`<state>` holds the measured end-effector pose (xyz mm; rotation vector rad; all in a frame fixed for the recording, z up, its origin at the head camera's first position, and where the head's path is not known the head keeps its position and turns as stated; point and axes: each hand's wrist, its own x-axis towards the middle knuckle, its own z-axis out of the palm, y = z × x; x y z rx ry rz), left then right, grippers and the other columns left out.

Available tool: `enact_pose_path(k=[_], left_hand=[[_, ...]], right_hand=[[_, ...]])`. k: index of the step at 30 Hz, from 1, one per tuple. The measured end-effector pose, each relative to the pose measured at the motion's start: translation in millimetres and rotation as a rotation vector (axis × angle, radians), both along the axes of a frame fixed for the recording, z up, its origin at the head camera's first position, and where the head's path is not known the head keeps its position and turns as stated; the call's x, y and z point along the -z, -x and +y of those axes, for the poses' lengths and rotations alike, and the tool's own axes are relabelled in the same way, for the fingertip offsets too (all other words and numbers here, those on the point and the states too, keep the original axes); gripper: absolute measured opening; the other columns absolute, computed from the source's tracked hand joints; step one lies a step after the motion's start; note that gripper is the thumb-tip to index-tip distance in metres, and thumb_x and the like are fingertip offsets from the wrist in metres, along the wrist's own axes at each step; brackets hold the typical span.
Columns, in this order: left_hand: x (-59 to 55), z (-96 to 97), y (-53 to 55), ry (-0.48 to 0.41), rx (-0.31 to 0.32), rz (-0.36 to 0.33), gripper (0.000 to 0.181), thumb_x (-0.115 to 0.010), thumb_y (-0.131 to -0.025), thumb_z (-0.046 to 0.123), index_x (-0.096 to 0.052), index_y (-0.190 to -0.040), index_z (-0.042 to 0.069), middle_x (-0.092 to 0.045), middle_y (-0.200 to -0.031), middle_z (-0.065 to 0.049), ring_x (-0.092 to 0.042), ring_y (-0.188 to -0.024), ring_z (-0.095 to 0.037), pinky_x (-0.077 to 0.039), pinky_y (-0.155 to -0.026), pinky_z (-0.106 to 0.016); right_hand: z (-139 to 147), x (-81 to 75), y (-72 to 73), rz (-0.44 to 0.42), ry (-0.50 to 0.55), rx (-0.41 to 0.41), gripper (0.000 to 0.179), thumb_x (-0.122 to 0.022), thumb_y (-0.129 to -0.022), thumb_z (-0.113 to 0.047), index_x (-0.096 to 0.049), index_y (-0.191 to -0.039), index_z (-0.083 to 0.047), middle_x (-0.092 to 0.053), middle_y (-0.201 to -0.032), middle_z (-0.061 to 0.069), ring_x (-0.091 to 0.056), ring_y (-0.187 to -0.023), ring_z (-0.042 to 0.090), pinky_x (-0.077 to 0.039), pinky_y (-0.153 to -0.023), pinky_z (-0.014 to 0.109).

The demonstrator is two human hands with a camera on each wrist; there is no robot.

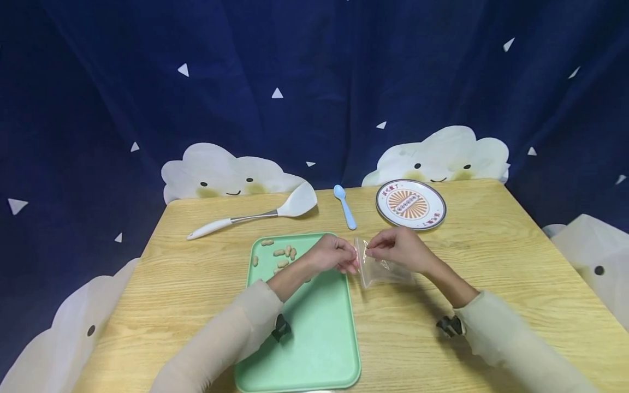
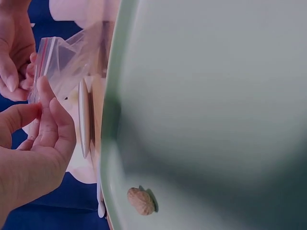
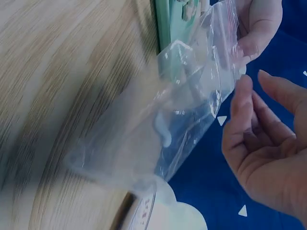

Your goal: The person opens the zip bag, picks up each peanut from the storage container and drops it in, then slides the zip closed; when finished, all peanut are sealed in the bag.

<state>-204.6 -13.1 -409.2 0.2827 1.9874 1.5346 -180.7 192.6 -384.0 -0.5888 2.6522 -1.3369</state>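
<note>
A clear zip-lock bag with a red line along its mouth hangs over the table just right of the green tray. My left hand pinches the bag's mouth edge between thumb and fingers, as the left wrist view also shows. Close by the same edge is my right hand, its bent index fingertip right at the zip strip and its thumb standing apart from it. Nothing shows inside the bag. Several peanuts in their shells lie at the tray's far end; one peanut appears in the left wrist view.
Behind the tray lies a white spatula with a metal shaft. A small blue spoon is right of it, and a patterned plate sits at the back right. A dark blue curtain hangs beyond the wooden table.
</note>
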Motion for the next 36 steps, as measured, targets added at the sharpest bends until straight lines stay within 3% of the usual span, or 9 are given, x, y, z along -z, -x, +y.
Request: enact_pose_path(k=[3,6,16,26,36], left_hand=[[-0.9,0.3,-0.4,-0.003,0.014,0.004,0.016,-0.055,-0.093,0.007,-0.068,-0.093,-0.003,-0.072,-0.080,-0.009,-0.066,-0.062,-0.009,-0.053,-0.062,-0.024],[-2.6,1.5,-1.0,-0.018,0.028,0.004,0.016,-0.056,-0.093,0.007,-0.069,-0.094,-0.003,-0.072,-0.077,-0.008,-0.066,-0.061,-0.008,-0.053,-0.061,-0.024],[0.7,2.9,-1.2,-0.026,0.030,0.010,0.015,-0.054,-0.093,0.005,-0.067,-0.093,-0.003,-0.069,-0.069,-0.003,-0.066,-0.062,-0.008,-0.053,-0.062,-0.024],[0.8,8.1,-2.9,-0.047,-0.034,-0.006,0.011,-0.057,-0.088,0.005,-0.066,-0.086,0.000,-0.073,-0.076,-0.012,-0.068,-0.065,-0.010,-0.057,-0.069,-0.030],[0.1,11.1,-3.2,-0.096,-0.047,-0.014,0.010,-0.057,-0.089,0.002,-0.062,-0.080,0.000,-0.072,-0.080,-0.019,-0.068,-0.063,-0.011,-0.057,-0.076,-0.040]], right_hand=[[-5,0.0,1.5,-0.096,-0.014,0.013,0.016,-0.071,-0.083,-0.017,-0.072,-0.086,-0.001,-0.071,-0.072,0.009,-0.067,-0.060,0.019,-0.049,-0.051,0.023],[-9,0.0,1.6,-0.154,-0.020,0.030,0.017,-0.069,-0.083,-0.016,-0.072,-0.086,0.000,-0.071,-0.070,0.009,-0.065,-0.058,0.017,-0.050,-0.049,0.025],[-12,2.4,0.2,-0.228,-0.036,0.079,0.014,-0.065,-0.082,-0.010,-0.071,-0.083,0.002,-0.070,-0.067,0.008,-0.064,-0.057,0.012,-0.050,-0.050,0.026],[-19,5.2,-4.7,-0.114,-0.097,0.125,0.012,-0.062,-0.077,-0.011,-0.071,-0.077,-0.003,-0.068,-0.068,0.003,-0.055,-0.061,0.009,-0.046,-0.057,0.023],[-22,2.2,-10.1,-0.155,-0.059,0.200,0.011,-0.065,-0.078,-0.011,-0.068,-0.075,0.000,-0.067,-0.064,0.004,-0.057,-0.057,0.009,-0.046,-0.050,0.023]])
